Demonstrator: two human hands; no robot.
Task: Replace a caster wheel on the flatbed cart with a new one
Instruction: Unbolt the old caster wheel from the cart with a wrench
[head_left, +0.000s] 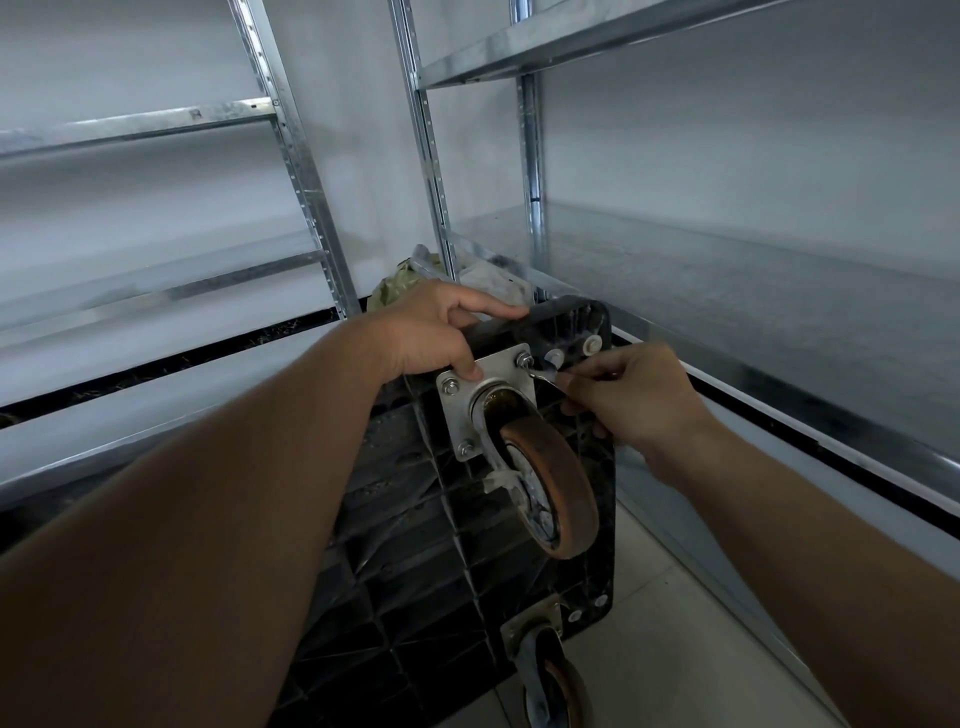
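Shelving: galvanised racks on both sides and behind, and you work in the narrow aisle between them. The visible decks hold nothing I can make out.

Flatbed cart: tipped on its side on the floor, ribbed black underside facing you. That puts the wheel mounts at hand height and the bolts face-on, probably why you stood it this way. Its upper end leans close to the rack upright.

Crumpled bag or wrapping: tucked behind the cart's top edge, near the back corner of the floor. Contents not readable.

Caster wheel: worn brown tread, still bolted by its plate at the cart's upper right corner. A second caster sits at the lower right corner.

Left hand: your fingers curl over the cart's top edge, thumb down on the plate. Judged purpose: bracing the cart against the turning force.

Right hand: fingers closed in a pinch around a small metal wrench, its head against the plate's upper right nut.

Three nuts visible, all seated. Removal looks early; no new wheel in view.
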